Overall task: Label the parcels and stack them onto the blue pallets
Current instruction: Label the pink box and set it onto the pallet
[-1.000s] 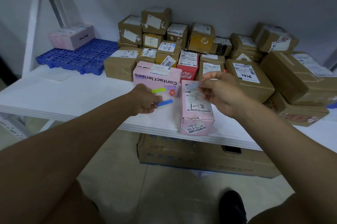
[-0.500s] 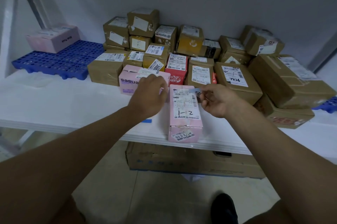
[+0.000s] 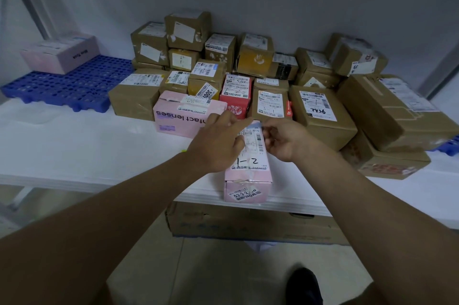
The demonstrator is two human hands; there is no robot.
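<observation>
A narrow pink parcel (image 3: 248, 177) marked "2-1" lies at the white table's front edge (image 3: 104, 180). My right hand (image 3: 285, 139) pinches a small pale-blue label (image 3: 255, 126) at the parcel's far top end. My left hand (image 3: 216, 143) hovers over the parcel's left side, its forefinger touching that label. A sliver of a yellow-green strip (image 3: 183, 150) shows under its wrist; the rest is hidden. A blue pallet (image 3: 74, 86) at the far left carries one pink box (image 3: 59, 52). Another blue pallet's corner (image 3: 450, 144) peeks out at the right.
Several brown parcels (image 3: 320, 116) are heaped against the back wall, with a pink "contact lenses" box (image 3: 183, 116) and a red box (image 3: 236, 98) in front. A flat carton (image 3: 248, 224) lies under the table. A dark shoe (image 3: 304, 285) stands on the floor.
Both hands have come together over the pink parcel. The yellow and blue strips in my left hand are now almost hidden. The small label has come down to the parcel's top.
</observation>
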